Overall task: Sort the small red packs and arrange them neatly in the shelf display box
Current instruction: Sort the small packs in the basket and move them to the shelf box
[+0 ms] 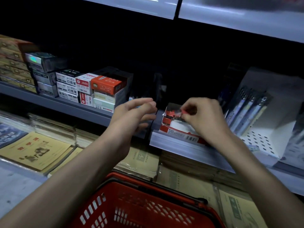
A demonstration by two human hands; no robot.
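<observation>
**A single wide-angle view from the head**

The scene is taken from a camera worn on the head, directed forward and down. The shelf (74,108) is seen from close by and slightly from above. A red basket (148,203) is cut by the lower edge.

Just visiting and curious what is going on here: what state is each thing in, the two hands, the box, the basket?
Left hand: open, fingers relaxed, holding nothing.
Right hand: pinches a small red pack above the box.
Red and white cardboard display box: open on top, partly filled with red packs.
Red plastic shopping basket: nothing visible inside.
</observation>
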